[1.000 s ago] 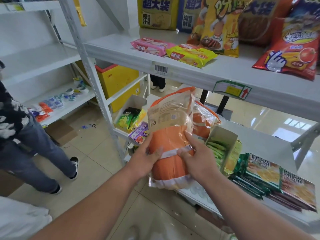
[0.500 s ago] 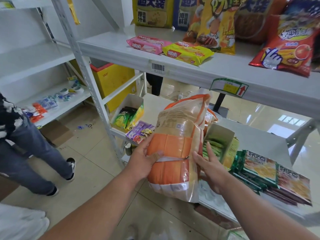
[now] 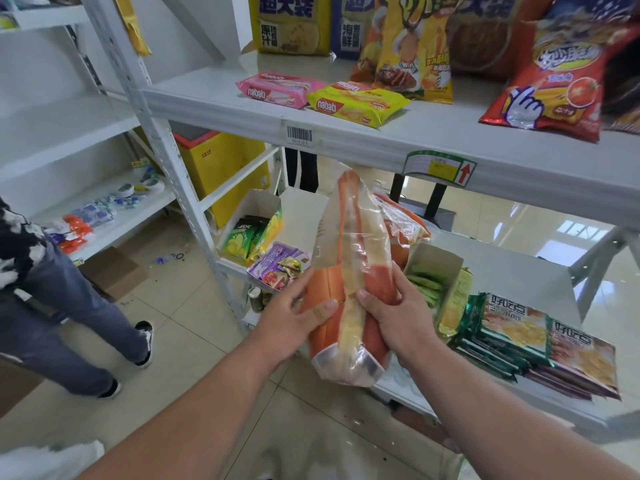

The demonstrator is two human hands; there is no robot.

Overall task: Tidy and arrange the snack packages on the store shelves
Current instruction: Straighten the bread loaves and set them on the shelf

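Observation:
Both my hands hold a large orange and clear snack bag (image 3: 349, 258) upright in front of the lower shelf (image 3: 512, 271), its narrow side turned toward me. My left hand (image 3: 294, 317) grips the bag's lower left side and my right hand (image 3: 398, 313) grips its lower right side. A second orange bag (image 3: 403, 223) lies on the lower shelf just behind it. Pink (image 3: 277, 90) and yellow (image 3: 356, 103) Nabati packs lie flat on the upper shelf (image 3: 433, 140), with tall chip bags (image 3: 415, 46) and a red bag (image 3: 550, 81) behind them.
On the lower shelf stand an open box of green packets (image 3: 431, 282), a box with green and yellow bags (image 3: 254, 230), purple packets (image 3: 277, 265) and flat green packs (image 3: 540, 337). A person in jeans (image 3: 52, 299) stands at the left by another shelf. A yellow bin (image 3: 218, 161) sits behind.
I have turned the orange bag so its edge faces me instead of its back. My right hand moved from beneath the bag's side to gripping its lower right.

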